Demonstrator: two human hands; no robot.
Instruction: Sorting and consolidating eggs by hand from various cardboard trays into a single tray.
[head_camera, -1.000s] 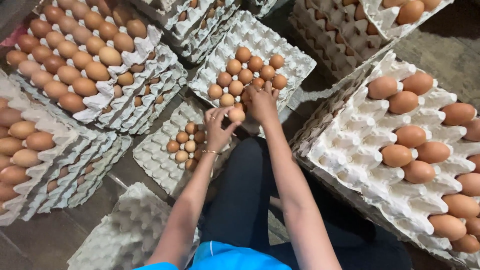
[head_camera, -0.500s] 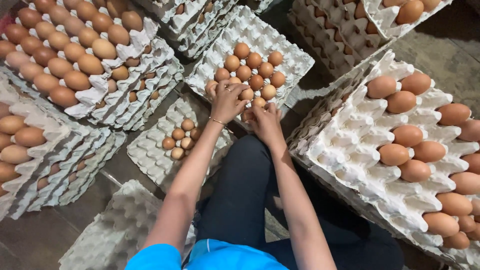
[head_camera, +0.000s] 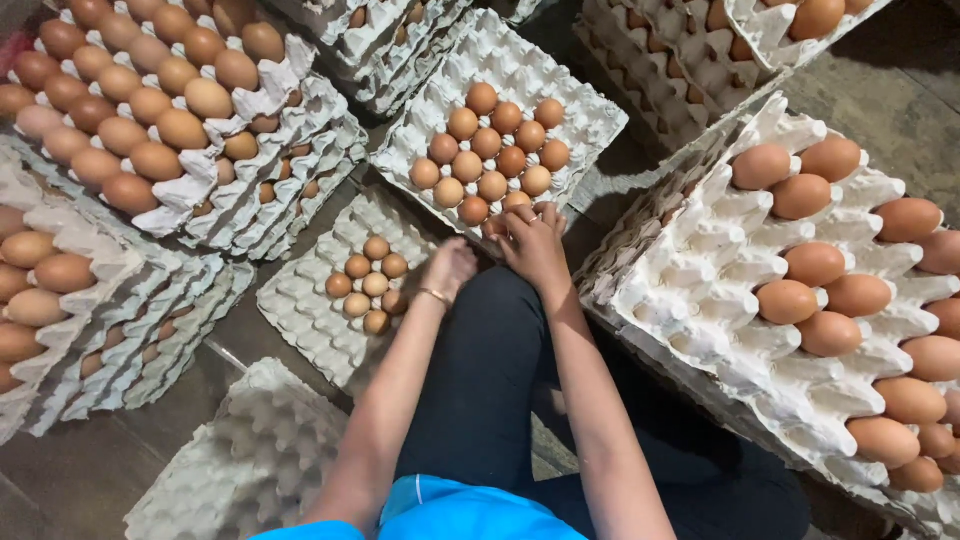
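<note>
Right hand (head_camera: 535, 243) cups a brown egg (head_camera: 495, 226) at the front tray's (head_camera: 590, 115) near edge, left hand (head_camera: 450, 268) empty and loosely curled just beside it — seating that egg needs a gentle lowering into an open cup.

brightness: fairly bright, even, soft light from above
highlights: mild sheen on the right egg tray (head_camera: 720, 300) and its brown eggs (head_camera: 815, 265), no hard glare
shadows: dark under the tray stacks and on the floor (head_camera: 70, 480); soft shadow beneath the right hand (head_camera: 535, 245) and left hand (head_camera: 450, 268)
focus: sharp centre, slight softness at corners
distortion: wide-angle stretch, edge trays bulge outward
blur: none visible
</note>
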